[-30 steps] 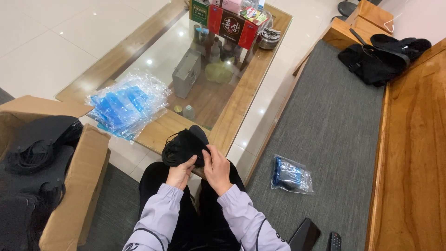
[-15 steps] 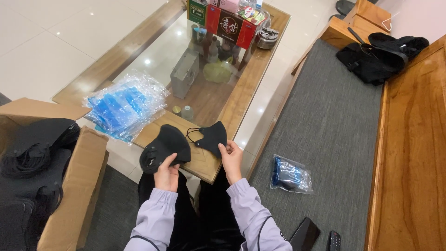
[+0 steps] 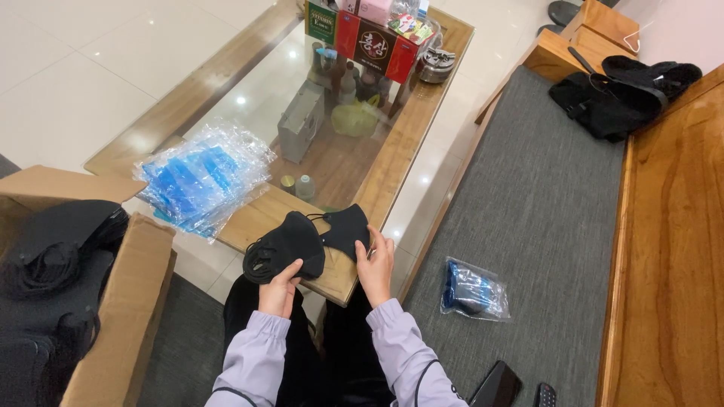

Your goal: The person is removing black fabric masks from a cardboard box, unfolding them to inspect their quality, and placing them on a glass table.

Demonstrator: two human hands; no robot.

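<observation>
The low coffee table (image 3: 381, 162) with its glass top and wooden frame is the landmark here, and everything sits around it. To the right of the table lies a wide grey seat cushion (image 3: 543, 218), and on it, near the table's front corner, rests one sealed packet (image 3: 473, 289) with something dark and blue inside. To the left of the table's near end stands an open cardboard box (image 3: 113, 301) with a heap of black masks inside. On the table's near left part lies a stack of clear and blue plastic bags (image 3: 200, 181). At the table's front edge the person works with two black masks — the left hand (image 3: 280, 285) is closed around the lower edge of the rounder black mask (image 3: 290, 243), and the right hand (image 3: 375, 265) pinches the smaller folded mask (image 3: 347, 226) just beside it; the two masks touch or overlap slightly. I judge that the step in hand is the separating of single masks from each other. The next move would call for a free hand to take one bag from the stack.
</observation>
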